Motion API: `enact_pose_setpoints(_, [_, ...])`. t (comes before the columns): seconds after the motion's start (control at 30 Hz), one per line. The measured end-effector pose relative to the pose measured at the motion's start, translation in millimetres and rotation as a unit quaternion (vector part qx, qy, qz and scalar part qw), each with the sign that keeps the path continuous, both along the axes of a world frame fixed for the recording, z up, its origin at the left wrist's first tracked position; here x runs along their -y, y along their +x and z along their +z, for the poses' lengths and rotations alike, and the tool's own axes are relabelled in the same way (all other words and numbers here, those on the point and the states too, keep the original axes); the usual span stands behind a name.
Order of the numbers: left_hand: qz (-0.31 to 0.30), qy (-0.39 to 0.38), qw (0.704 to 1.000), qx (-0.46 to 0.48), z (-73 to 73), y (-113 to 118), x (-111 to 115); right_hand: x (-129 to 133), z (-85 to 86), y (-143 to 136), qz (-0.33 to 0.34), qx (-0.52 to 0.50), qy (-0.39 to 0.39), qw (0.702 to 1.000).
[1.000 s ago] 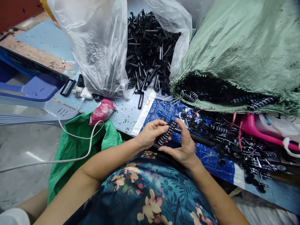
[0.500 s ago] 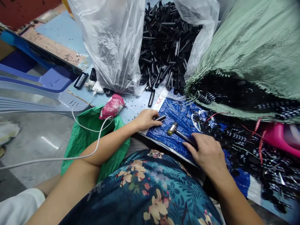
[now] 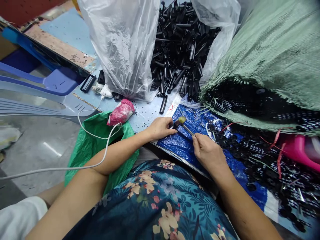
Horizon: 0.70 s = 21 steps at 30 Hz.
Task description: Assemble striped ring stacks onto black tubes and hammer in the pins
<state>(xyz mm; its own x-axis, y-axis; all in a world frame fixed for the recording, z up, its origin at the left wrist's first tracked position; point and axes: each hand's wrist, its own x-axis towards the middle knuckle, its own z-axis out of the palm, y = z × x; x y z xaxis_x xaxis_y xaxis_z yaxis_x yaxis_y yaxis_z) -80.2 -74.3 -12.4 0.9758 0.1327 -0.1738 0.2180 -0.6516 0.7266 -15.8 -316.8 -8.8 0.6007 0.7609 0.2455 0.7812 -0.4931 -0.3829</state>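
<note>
My right hand (image 3: 208,150) is closed round the handle of a small hammer (image 3: 187,128) with a yellowish face on its head. The hammer head is at the end of a short black tube-like piece (image 3: 172,126), partly covering it. My left hand (image 3: 160,128) pinches that piece between thumb and fingers, low over a blue plastic sheet (image 3: 186,146). Whether the hammer touches the piece, I cannot tell.
Black tube-like pieces (image 3: 180,50) spill from a clear plastic bag (image 3: 120,50). A green woven sack (image 3: 270,56) lies open at right, near many small black parts (image 3: 270,166). A pink bundle (image 3: 121,111), green bag (image 3: 85,143) and white cable (image 3: 106,146) are at left.
The hammer has come up off the blue sheet in my right hand and moved left to the black piece. My left hand stays nearly in place.
</note>
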Motion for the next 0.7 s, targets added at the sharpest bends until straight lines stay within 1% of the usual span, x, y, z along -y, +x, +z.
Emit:
enact_pose_setpoints(0.03, [-0.004, 0.004, 1.000, -0.007, 0.3, 2.1, -1.7, -0.6, 0.3, -0.8, 0.010, 0.004, 0.003, 1.000])
enact_pose_setpoints(0.07, [-0.013, 0.008, 1.000, -0.016, 0.7, 5.0, -3.8, -0.3, 1.6, -2.5, 0.018, 0.019, 0.027, 0.999])
enact_pose_setpoints(0.17, [-0.047, 0.017, 0.997, -0.056, 1.3, 17.0, -10.3, 1.0, 7.1, -12.2, 0.060, 0.087, 0.138, 0.985])
enact_pose_setpoints(0.2, [-0.054, 0.018, 0.996, -0.068, 1.3, 21.1, -11.3, 0.3, 8.0, -16.3, 0.084, 0.103, 0.148, 0.980])
enact_pose_setpoints(0.23, [-0.057, 0.020, 0.995, -0.078, 1.3, 24.9, -11.2, -1.2, 7.8, -20.4, 0.108, 0.111, 0.133, 0.979])
enact_pose_setpoints(0.3, [-0.054, 0.029, 0.994, -0.091, 1.9, 29.9, -8.5, -4.4, 4.2, -27.1, 0.143, 0.111, 0.050, 0.982])
enact_pose_setpoints(0.33, [-0.052, 0.035, 0.994, -0.091, 2.8, 30.3, -6.9, -5.1, 1.4, -29.2, 0.150, 0.105, 0.007, 0.983])
enact_pose_setpoints(0.37, [-0.050, 0.043, 0.994, -0.088, 4.4, 29.0, -5.9, -4.4, -1.4, -30.2, 0.152, 0.097, -0.020, 0.983])
enact_pose_setpoints(0.4, [-0.048, 0.050, 0.994, -0.080, 6.8, 25.7, -6.4, -2.1, -3.9, -30.0, 0.154, 0.085, -0.023, 0.984])
enact_pose_setpoints(0.47, [-0.044, 0.048, 0.996, -0.065, 13.8, 13.5, -13.5, 6.8, -7.2, -26.8, 0.163, 0.050, 0.015, 0.985])
enact_pose_setpoints(0.5, [-0.037, 0.035, 0.997, -0.061, 18.2, 5.3, -20.1, 12.2, -7.9, -24.3, 0.166, 0.033, 0.037, 0.985])
enact_pose_setpoints(0.57, [-0.003, -0.004, 0.998, -0.057, 27.4, -11.3, -35.9, 20.9, -7.3, -19.5, 0.161, 0.012, 0.075, 0.984])
enact_pose_setpoints(0.63, [0.044, -0.042, 0.997, -0.044, 33.6, -21.9, -47.8, 21.9, -3.8, -16.4, 0.141, 0.015, 0.107, 0.984])
enact_pose_setpoints(0.7, [0.066, -0.054, 0.996, -0.027, 33.1, -22.0, -49.5, 14.2, 3.1, -15.9, 0.123, 0.033, 0.144, 0.981])
